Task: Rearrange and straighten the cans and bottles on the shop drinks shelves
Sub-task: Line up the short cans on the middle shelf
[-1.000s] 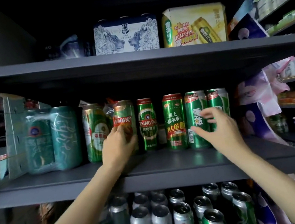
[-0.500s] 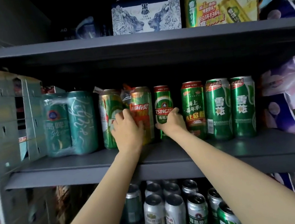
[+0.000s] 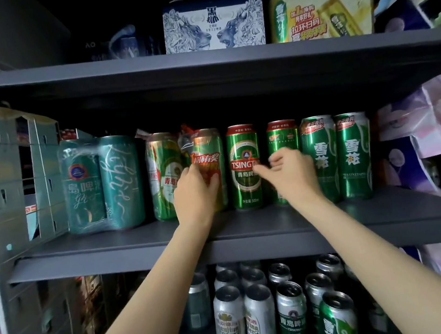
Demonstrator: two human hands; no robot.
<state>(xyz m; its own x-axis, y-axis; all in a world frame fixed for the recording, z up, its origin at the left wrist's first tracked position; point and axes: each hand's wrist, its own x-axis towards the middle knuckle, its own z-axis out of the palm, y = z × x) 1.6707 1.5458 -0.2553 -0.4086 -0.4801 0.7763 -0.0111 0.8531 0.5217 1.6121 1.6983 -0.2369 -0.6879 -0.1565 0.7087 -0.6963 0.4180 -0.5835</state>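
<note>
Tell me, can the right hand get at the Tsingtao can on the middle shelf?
Probably yes: the right hand hovers just beside the Tsingtao can, which stands at the shelf front, nothing between.

On the middle shelf [image 3: 127, 238] we see the left hand [image 3: 193, 196] gripping the plastic-wrapped can [image 3: 208, 151], while the right hand [image 3: 290, 177], fingers loosely curled, hovers in front of the Tsingtao can [image 3: 241, 147] and the red-topped can [image 3: 282, 135].

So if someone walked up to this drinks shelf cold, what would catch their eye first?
Probably the two bare arms reaching onto the middle shelf: the left hand grips a wrapped red-and-gold can, the right hand hovers by the Tsingtao can. Above, the blue-and-white lion pack stands out on the top shelf.
</note>
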